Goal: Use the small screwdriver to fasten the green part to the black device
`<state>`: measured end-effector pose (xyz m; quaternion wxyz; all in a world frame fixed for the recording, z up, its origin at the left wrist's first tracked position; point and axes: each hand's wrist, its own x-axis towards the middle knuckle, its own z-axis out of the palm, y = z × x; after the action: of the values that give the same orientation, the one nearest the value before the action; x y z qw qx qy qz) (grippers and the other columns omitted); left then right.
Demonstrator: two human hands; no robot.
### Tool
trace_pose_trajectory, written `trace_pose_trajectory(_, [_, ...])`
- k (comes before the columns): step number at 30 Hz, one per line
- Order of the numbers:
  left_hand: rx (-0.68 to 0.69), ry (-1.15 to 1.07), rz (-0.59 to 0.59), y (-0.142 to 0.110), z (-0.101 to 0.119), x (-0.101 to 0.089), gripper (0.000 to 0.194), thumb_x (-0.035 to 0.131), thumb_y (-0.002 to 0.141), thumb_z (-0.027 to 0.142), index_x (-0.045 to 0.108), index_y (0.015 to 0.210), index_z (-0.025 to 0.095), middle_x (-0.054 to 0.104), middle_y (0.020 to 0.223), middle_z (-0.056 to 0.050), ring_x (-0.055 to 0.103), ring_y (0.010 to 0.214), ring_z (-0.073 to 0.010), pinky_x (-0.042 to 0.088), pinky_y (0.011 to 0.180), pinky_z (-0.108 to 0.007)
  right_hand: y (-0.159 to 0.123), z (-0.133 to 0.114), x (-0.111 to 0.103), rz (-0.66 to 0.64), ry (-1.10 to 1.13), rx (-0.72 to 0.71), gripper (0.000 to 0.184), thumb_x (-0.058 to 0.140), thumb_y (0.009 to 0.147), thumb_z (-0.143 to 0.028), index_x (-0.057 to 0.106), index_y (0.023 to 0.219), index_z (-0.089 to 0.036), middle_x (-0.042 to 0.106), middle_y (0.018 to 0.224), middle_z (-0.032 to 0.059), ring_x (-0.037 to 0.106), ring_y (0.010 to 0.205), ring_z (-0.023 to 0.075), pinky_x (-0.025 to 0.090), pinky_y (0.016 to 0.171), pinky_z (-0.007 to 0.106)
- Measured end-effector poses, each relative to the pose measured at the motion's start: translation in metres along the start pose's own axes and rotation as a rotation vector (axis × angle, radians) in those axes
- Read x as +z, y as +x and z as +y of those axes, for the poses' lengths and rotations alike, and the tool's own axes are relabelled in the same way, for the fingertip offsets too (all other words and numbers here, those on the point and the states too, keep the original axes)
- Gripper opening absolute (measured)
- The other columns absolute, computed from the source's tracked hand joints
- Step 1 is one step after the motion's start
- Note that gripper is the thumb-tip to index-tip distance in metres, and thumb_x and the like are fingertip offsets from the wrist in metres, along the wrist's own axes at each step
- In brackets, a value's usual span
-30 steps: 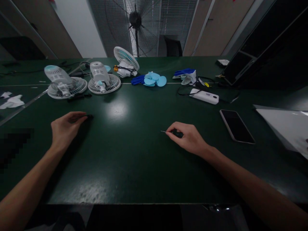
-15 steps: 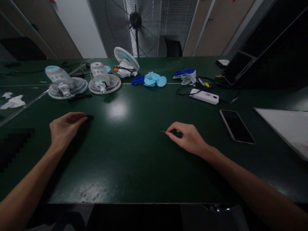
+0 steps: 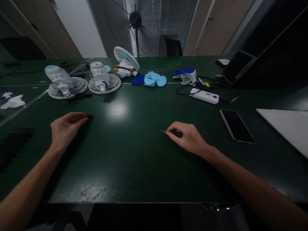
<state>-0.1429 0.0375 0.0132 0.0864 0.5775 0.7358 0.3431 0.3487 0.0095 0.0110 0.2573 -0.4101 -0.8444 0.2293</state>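
Note:
My right hand (image 3: 189,137) rests on the dark green table (image 3: 134,154) with its fingers pinched round a small screwdriver (image 3: 166,132); the thin metal tip pokes out to the left. My left hand (image 3: 64,126) lies on the table at the left, fingers curled, fingertips on a small black part (image 3: 89,116). Farther back lie three small white desk fans: one face down at the left (image 3: 63,84), one face down beside it (image 3: 103,81), one tilted behind them (image 3: 125,61). Loose light-blue fan blades (image 3: 154,79) lie near the middle.
A white power bank (image 3: 204,96) with a black cable and a dark phone (image 3: 237,125) lie at the right. A white sheet (image 3: 286,126) covers the right edge. Blue and white parts (image 3: 186,75), crumpled tissue (image 3: 13,102) and a big floor fan (image 3: 136,22) are farther off.
Both hands stay where they were. The white sheet at the right edge has shifted a little.

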Motion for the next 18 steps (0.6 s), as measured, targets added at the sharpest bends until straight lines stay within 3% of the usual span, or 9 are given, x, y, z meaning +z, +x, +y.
trace_pose_trajectory(7, [-0.069,0.136,-0.061,0.000,0.006,-0.005,0.044,0.070,0.085,0.050,0.074,0.119,0.022,0.077,0.108,-0.001,0.071,0.100,-0.0220,0.054,0.092,-0.033,0.001,-0.001,0.000,0.004,-0.022,0.006,0.015,0.063,0.099,-0.028,0.070,0.109,-0.020,0.072,0.104,0.0049,0.068,0.089,0.0177,0.055,0.073,0.031])
trace_pose_trajectory(12, [0.039,-0.017,-0.221,0.002,0.003,-0.002,0.050,0.068,0.087,0.054,0.069,0.126,0.023,0.075,0.115,0.000,0.068,0.101,-0.0204,0.052,0.087,-0.028,0.001,0.000,0.001,0.013,-0.032,-0.008,0.014,0.064,0.098,-0.027,0.070,0.108,-0.020,0.072,0.102,0.0043,0.067,0.086,0.0170,0.053,0.072,0.031])
trace_pose_trajectory(15, [0.162,-0.107,-0.350,-0.006,0.021,0.010,0.049,0.068,0.088,0.057,0.072,0.122,0.021,0.073,0.119,-0.004,0.067,0.103,-0.0218,0.052,0.088,-0.030,0.001,0.000,0.003,0.021,-0.026,-0.014,0.013,0.064,0.098,-0.027,0.070,0.108,-0.021,0.072,0.102,0.0037,0.067,0.085,0.0164,0.053,0.070,0.030])
trace_pose_trajectory(18, [0.307,-0.184,-0.468,-0.029,0.059,0.036,0.040,0.068,0.090,0.054,0.075,0.114,0.022,0.074,0.112,-0.006,0.068,0.097,-0.0212,0.052,0.086,-0.032,0.002,-0.003,0.006,0.004,-0.001,-0.033,0.014,0.064,0.099,-0.028,0.070,0.108,-0.021,0.072,0.103,0.0035,0.067,0.087,0.0161,0.053,0.072,0.029])
